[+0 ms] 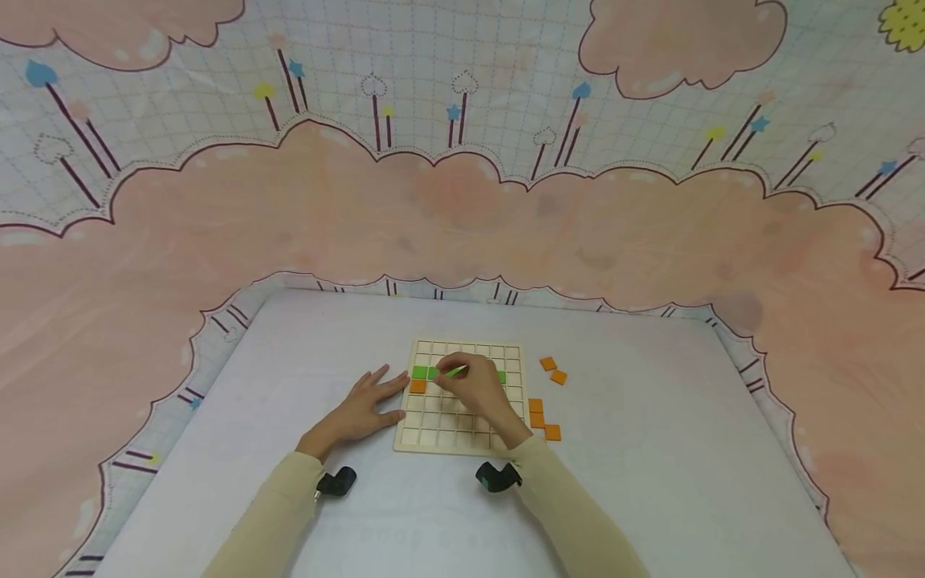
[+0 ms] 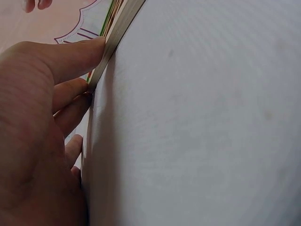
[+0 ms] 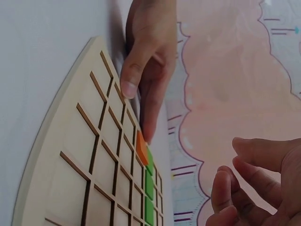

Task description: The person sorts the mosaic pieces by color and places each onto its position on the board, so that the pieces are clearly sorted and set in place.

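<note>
A pale wooden grid board (image 1: 426, 441) lies on the white table. My left hand (image 1: 364, 408) rests at its left edge with fingers spread; in the left wrist view the thumb (image 2: 80, 59) touches the board's side. Above the grid hovers my right hand (image 1: 475, 387), thumb and forefinger slightly apart. No tile shows between its fingertips in the right wrist view. Green square tiles (image 1: 420, 372) sit in one row, partly hidden by the right hand, with another green tile (image 1: 502, 376) farther right. An orange tile (image 1: 417, 387) sits one row nearer, at the left.
Right of the board, two loose orange tiles (image 1: 548, 364) lie toward the back. Several more orange tiles (image 1: 536, 406) lie near its lower right edge. A patterned pink cloth (image 1: 462, 217) surrounds the white table (image 1: 686, 449). Dark wrist cameras (image 1: 499, 477) hang below both wrists.
</note>
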`<state>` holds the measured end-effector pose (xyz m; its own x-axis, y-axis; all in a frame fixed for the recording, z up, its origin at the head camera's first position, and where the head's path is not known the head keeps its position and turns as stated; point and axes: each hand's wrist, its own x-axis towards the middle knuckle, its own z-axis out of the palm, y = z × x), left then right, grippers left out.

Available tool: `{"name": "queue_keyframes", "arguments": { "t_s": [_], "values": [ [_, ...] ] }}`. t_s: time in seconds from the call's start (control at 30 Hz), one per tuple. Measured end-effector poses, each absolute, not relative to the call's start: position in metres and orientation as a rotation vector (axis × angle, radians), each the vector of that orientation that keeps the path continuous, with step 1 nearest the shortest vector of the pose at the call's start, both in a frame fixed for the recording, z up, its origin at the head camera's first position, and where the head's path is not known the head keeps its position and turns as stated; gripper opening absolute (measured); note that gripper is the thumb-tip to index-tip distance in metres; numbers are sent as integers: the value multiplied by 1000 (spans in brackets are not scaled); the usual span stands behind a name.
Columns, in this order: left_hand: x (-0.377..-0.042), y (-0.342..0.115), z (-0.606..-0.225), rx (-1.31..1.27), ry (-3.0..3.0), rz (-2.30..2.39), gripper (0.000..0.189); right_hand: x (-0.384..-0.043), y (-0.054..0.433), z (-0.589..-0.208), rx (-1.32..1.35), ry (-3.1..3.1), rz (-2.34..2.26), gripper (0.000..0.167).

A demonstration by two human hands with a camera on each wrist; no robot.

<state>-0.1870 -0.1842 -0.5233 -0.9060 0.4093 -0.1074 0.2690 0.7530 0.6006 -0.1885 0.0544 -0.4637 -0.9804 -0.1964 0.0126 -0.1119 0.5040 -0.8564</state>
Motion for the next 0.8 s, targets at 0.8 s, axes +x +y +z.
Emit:
{"name": "queue_keyframes", "arguments": {
  "t_s": [0.8],
  "values": [
    [-188, -183, -526, 560, 2728, 880, 68, -178, 84, -448, -248, 2686, -1592, 16]
  ]
}}
